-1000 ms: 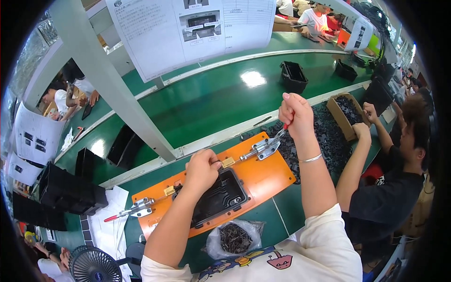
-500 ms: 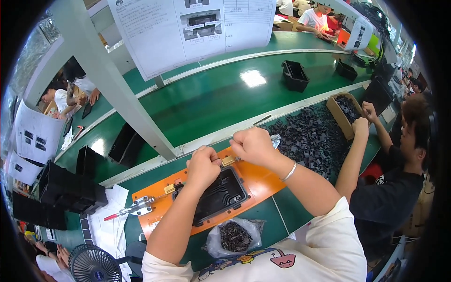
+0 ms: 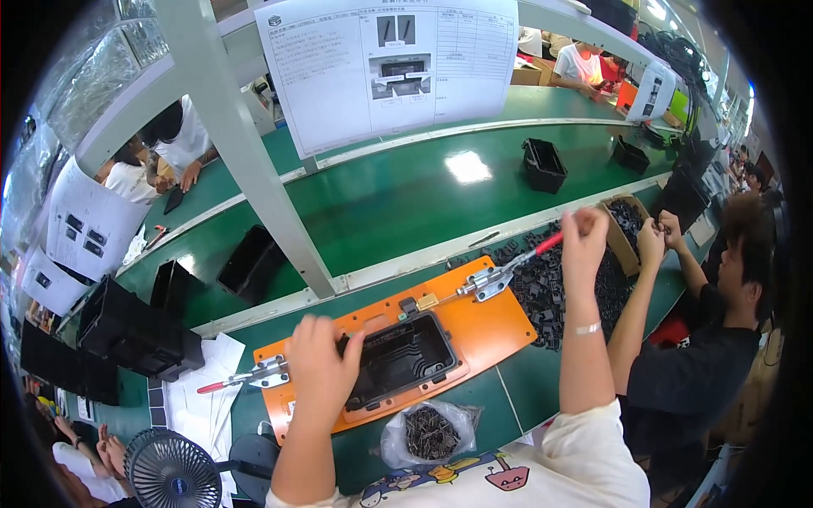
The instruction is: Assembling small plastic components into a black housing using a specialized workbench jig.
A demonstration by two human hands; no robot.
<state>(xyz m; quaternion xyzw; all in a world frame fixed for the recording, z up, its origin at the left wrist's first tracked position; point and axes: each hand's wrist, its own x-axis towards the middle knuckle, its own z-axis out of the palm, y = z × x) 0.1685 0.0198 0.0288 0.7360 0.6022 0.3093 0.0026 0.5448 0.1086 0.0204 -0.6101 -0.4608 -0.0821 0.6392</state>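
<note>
My left hand [image 3: 322, 368]: fingers curled on black tray's [image 3: 398, 360] left edge | my right hand [image 3: 584, 237]: pinched shut above red-handled clamp [image 3: 500, 275], contents unclear | tray: empty, on orange jig [image 3: 491, 326]

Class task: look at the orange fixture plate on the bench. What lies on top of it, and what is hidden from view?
On the orange fixture plate sit a black tray-shaped housing and two red-handled toggle clamps. The left hand covers the housing's left end, so what lies beneath it cannot be seen.

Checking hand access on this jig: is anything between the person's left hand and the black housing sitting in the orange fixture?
Nothing visible. The left hand already rests against the left end of the black housing on the orange fixture, with no object between them.
</note>
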